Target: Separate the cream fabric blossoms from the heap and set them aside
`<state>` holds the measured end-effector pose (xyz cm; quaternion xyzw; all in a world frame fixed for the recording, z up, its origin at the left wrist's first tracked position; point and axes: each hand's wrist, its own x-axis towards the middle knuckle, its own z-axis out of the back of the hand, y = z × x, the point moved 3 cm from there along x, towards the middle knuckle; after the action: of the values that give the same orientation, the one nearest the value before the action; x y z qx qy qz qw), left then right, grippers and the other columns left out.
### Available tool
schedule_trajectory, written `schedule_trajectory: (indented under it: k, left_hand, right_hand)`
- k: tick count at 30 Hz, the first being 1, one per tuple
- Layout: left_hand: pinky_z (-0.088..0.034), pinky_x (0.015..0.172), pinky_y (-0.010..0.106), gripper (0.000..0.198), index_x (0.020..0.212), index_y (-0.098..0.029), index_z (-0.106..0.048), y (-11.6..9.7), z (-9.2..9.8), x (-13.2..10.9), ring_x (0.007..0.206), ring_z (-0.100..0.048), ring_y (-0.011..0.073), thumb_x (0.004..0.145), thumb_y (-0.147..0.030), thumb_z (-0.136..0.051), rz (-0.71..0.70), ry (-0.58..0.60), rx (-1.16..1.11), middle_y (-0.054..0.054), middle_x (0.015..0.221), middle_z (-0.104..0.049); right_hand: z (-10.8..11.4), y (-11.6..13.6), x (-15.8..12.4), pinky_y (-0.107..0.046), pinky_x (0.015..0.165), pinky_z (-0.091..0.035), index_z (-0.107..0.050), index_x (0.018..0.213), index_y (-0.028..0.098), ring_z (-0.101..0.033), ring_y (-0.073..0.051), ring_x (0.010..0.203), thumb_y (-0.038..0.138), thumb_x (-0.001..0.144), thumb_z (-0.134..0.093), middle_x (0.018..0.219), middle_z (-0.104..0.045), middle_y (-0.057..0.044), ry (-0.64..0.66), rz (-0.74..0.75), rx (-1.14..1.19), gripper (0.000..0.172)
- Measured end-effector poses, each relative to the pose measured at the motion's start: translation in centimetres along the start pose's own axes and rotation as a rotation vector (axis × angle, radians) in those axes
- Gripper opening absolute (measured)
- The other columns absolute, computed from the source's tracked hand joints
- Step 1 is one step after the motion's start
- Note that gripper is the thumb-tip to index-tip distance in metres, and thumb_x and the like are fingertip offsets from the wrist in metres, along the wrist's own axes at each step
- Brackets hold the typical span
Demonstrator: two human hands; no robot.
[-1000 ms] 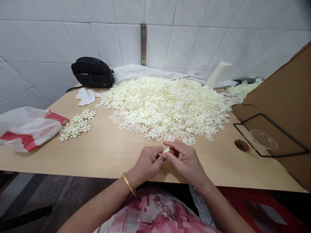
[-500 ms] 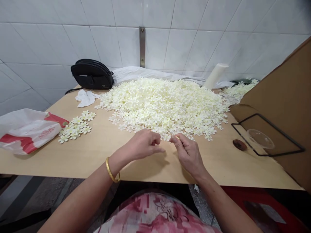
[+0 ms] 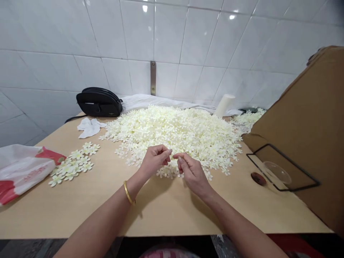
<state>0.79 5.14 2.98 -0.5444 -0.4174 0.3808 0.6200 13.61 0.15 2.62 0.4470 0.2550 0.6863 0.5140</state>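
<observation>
A: Where do we locate the white flowers?

B: We find the main heap of white flowers at the centre of the tabletop, in front of a white sheet. We note a smaller flower group at the left, beside the red-and-white plastic bag

A: How do we record the left hand?

B: We see it at the near side of the heap, fingers curled inward, thumb laid close along the index finger. We cannot tell whether anything is pinched there

A: And the right hand?

B: We see it just beside the left, with a narrow gap between the two sets of fingertips. Its index finger points toward the left hand, the thumb is bent close to it, and the other fingers are folded. We cannot tell whether it grips a flower

A: Which surrounding items do we list?

B: We list a black bag at the rear left, a crumpled tissue in front of it, a leaning white cylinder at the rear right, and a black wire frame near the cardboard
</observation>
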Motion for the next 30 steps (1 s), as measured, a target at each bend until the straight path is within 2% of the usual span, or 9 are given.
schedule_trajectory:
  k: [4,8,11,13,15,18,20,25,30]
  left_hand:
    - [-0.038,0.053,0.022,0.026,0.061,-0.012,-0.054,0.8,0.8,-0.1,0.05,-0.048,0.0086,0.073,-0.035,-0.053,-0.014,-0.011,-0.168,0.001,0.055,-0.054]
    - [-0.037,0.051,0.022,0.026,0.064,-0.011,-0.053,1.7,0.9,-0.2,0.049,-0.048,0.0076,0.073,-0.035,-0.054,0.088,0.002,-0.375,0.001,0.056,-0.053]
    - [-0.037,0.051,0.02,0.022,0.071,-0.012,-0.055,2.1,0.6,-0.1,0.051,-0.049,0.007,0.071,-0.034,-0.058,0.172,-0.009,-0.55,0.0,0.06,-0.054]
    - [-0.038,0.054,0.021,0.023,0.076,-0.012,-0.056,2.3,0.4,0.0,0.054,-0.05,0.0072,0.066,-0.032,-0.063,0.216,-0.02,-0.607,0.001,0.065,-0.055]
    - [-0.04,0.056,0.022,0.026,0.077,-0.012,-0.057,2.5,0.3,0.1,0.056,-0.051,0.0079,0.06,-0.029,-0.068,0.249,-0.021,-0.615,0.001,0.067,-0.056]
    - [-0.04,0.055,0.022,0.024,0.072,-0.012,-0.057,2.7,0.3,0.2,0.054,-0.05,0.0082,0.057,-0.027,-0.07,0.236,-0.041,-0.573,0.0,0.061,-0.054]
    - [-0.038,0.053,0.021,0.021,0.067,-0.012,-0.055,2.8,0.4,0.2,0.051,-0.048,0.0073,0.06,-0.027,-0.067,0.211,-0.054,-0.52,-0.001,0.056,-0.053]
    - [-0.035,0.05,0.02,0.018,0.065,-0.014,-0.05,2.5,0.4,0.0,0.049,-0.045,0.0059,0.065,-0.027,-0.062,0.17,-0.032,-0.472,-0.003,0.055,-0.049]
    - [-0.037,0.052,0.02,0.016,0.065,-0.014,-0.049,2.0,0.3,-0.1,0.052,-0.047,0.0063,0.065,-0.025,-0.062,0.117,-0.081,-0.412,-0.004,0.059,-0.049]
  right_hand:
    - [-0.9,0.4,1.5,-0.021,0.047,-0.029,-0.048,0.068,0.018,-0.034,-0.008,0.042,0.03,0.087,-0.032,0.049,-0.036,0.006,-0.031,0.037,-0.138,0.027]
    - [-1.8,0.5,2.4,-0.022,0.05,-0.031,-0.049,0.065,0.017,-0.04,-0.009,0.049,0.026,0.087,-0.032,0.053,-0.042,0.003,-0.04,0.129,-0.266,0.028]
    - [-2.3,0.4,2.7,-0.028,0.064,-0.036,-0.057,0.09,0.016,-0.047,-0.015,0.068,0.02,0.084,-0.035,0.071,-0.051,-0.004,-0.023,0.267,-0.391,0.023]
    - [-2.5,0.0,2.7,-0.032,0.069,-0.038,-0.049,0.114,0.015,-0.047,-0.018,0.077,0.016,0.082,-0.035,0.081,-0.051,-0.007,-0.025,0.318,-0.45,0.034]
    - [-2.7,-0.4,2.7,-0.035,0.07,-0.039,-0.037,0.125,0.015,-0.047,-0.02,0.081,0.012,0.081,-0.034,0.087,-0.05,-0.009,-0.014,0.332,-0.457,0.045]
    - [-2.7,-0.8,2.5,-0.038,0.073,-0.041,-0.03,0.13,0.017,-0.047,-0.021,0.085,0.013,0.08,-0.035,0.093,-0.05,-0.01,0.02,0.318,-0.376,0.05]
    - [-2.4,-0.9,2.5,-0.037,0.075,-0.042,-0.031,0.128,0.02,-0.047,-0.02,0.089,0.015,0.081,-0.037,0.098,-0.051,-0.009,0.041,0.263,-0.262,0.048]
    - [-1.7,-1.5,2.7,-0.03,0.072,-0.043,-0.049,0.11,0.021,-0.052,-0.015,0.08,0.024,0.081,-0.043,0.093,-0.054,-0.005,0.067,0.05,0.037,0.03]
    - [-1.4,-1.2,2.8,-0.028,0.069,-0.042,-0.052,0.091,0.019,-0.05,-0.014,0.075,0.021,0.079,-0.046,0.082,-0.054,-0.003,0.053,0.015,0.122,0.013]
